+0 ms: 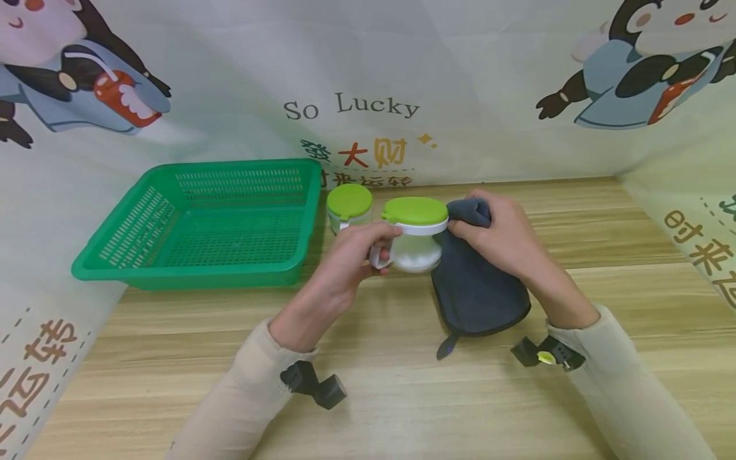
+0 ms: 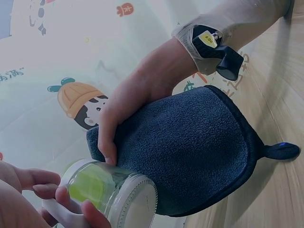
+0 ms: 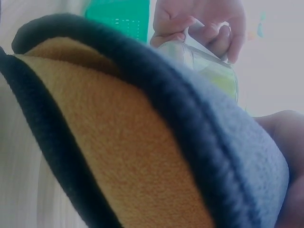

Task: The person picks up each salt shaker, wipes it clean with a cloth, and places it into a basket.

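Note:
My left hand grips the white handle of a clear glass jar with a green flip lid, holding it above the table. In the left wrist view the jar is tipped, its base toward the camera. My right hand pinches a dark grey cloth beside the jar. The cloth hangs down with its small loop at the bottom. In the right wrist view its orange inner side shows between dark edges. Cloth and jar overlap in the left wrist view.
A second jar with a green lid stands behind my left hand. To its left is a green plastic basket with slotted walls. A printed cloth backdrop rises behind the wooden table.

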Action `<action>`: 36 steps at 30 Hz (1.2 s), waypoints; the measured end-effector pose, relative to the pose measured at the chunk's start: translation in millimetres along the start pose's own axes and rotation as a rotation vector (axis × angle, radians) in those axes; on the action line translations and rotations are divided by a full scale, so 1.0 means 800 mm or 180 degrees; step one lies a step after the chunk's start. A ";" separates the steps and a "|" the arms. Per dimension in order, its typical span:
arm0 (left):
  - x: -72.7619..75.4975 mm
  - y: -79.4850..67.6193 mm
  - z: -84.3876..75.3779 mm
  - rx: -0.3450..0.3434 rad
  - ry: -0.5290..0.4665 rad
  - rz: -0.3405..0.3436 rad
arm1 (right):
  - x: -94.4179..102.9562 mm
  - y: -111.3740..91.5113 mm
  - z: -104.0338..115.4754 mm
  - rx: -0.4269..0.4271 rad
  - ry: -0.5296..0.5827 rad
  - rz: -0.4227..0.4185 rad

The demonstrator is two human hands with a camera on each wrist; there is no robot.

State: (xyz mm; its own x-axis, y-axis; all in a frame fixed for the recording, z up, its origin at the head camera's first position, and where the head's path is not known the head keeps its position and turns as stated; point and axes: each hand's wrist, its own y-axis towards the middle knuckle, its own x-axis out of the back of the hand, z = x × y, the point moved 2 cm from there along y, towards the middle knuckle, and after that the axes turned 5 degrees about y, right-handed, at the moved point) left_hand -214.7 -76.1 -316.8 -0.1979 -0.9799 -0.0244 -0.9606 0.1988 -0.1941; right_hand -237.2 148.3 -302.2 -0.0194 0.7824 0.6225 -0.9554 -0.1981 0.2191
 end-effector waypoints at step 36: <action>0.005 0.005 0.011 0.0237 -0.0125 0.0014 | -0.013 0.005 -0.011 -0.0114 -0.0082 0.0180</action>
State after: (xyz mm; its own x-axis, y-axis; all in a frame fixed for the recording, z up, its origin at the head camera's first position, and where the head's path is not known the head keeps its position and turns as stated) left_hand -217.3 -79.2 -326.0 -0.1929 -0.9792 -0.0636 -0.9423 0.2029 -0.2662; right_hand -243.3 144.8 -314.6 -0.0666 0.7550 0.6523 -0.9629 -0.2200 0.1563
